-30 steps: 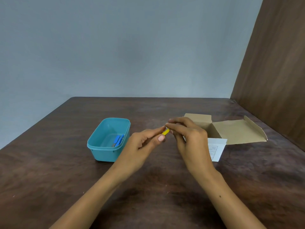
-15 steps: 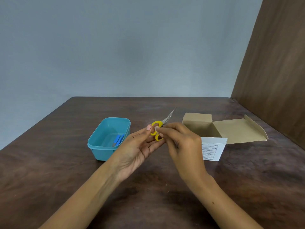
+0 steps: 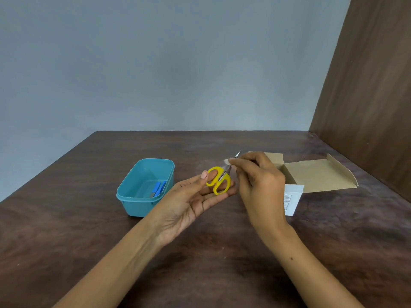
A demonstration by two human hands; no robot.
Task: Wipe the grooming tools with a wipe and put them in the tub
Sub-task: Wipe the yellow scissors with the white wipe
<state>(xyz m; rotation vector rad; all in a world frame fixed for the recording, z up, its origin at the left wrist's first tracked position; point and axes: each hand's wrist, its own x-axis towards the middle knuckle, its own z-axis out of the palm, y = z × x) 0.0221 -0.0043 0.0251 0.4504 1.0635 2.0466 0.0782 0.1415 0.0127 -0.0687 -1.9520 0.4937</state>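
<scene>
A pale grey-blue wall [image 3: 155, 63] is seen behind a dark wooden surface [image 3: 66, 230], and a brown wood panel [image 3: 373, 96] closes the right side. The far edge of the surface meets the wall, its left edge slants toward the viewer, and wide bare room is left in the foreground and to the left. A teal tub [image 3: 133, 203] is set left of centre, with a blue grooming tool [image 3: 158, 189] lying inside at its right wall. An opened cardboard box [image 3: 318, 174] is placed to the right, with a printed white leaflet [image 3: 293, 202] lying against its near side. Compared with half a second ago, the left hand [image 3: 189, 203] is turned more palm-up and flattened, and the right hand [image 3: 260, 183] is moved up along the blades. The yellow-handled scissors [image 3: 219, 180] are held above the surface between tub and box, their loops resting on the left fingers with the thumb pressed against one loop, the tip pointing away and to the right. A small white wipe [image 3: 226, 162] is pinched around the blades by the right hand's thumb and fingertips, wrist raised, remaining fingers curled.
</scene>
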